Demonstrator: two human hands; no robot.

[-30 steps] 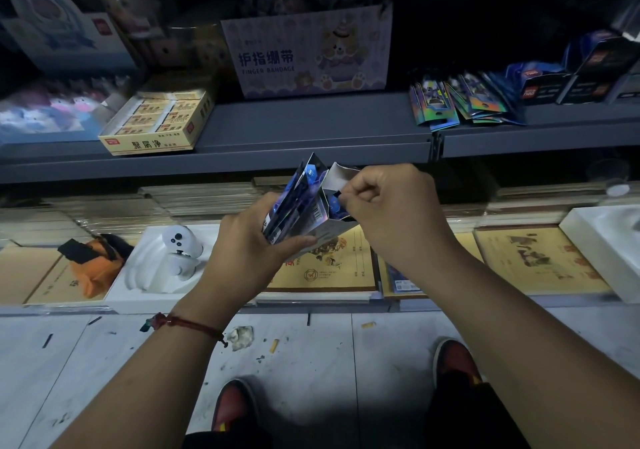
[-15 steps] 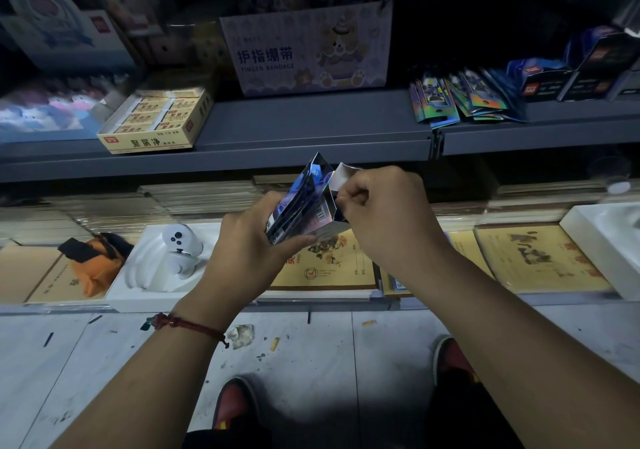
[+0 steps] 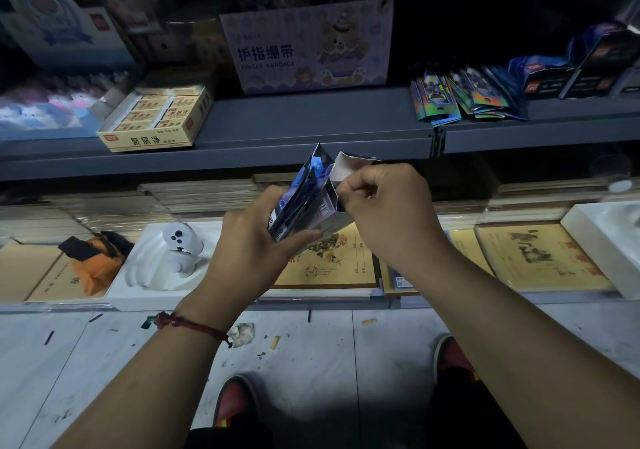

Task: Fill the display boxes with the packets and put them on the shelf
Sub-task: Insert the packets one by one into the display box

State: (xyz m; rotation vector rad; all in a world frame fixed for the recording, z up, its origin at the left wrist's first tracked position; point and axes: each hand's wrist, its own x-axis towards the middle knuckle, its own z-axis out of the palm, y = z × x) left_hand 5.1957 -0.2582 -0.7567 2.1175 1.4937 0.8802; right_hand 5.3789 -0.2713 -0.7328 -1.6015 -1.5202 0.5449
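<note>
A small blue display box (image 3: 304,206) is held from below by the curled left hand (image 3: 254,244), in front of the grey shelf (image 3: 311,130), while its white flap (image 3: 346,168) is pinched by the right hand (image 3: 384,206). Loose packets (image 3: 467,98) are piled well apart on that shelf. If the flap is pulled too hard, the thin card could be torn, or the box twisted loose and dropped.

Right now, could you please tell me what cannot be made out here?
Head view.
Contents of the display box: hidden by its walls and the left hand.
Print on the shelf packets: blurred.
Far-right shelved boxes: cut by the edge.
Pinch of the right hand: behind its knuckles.
</note>
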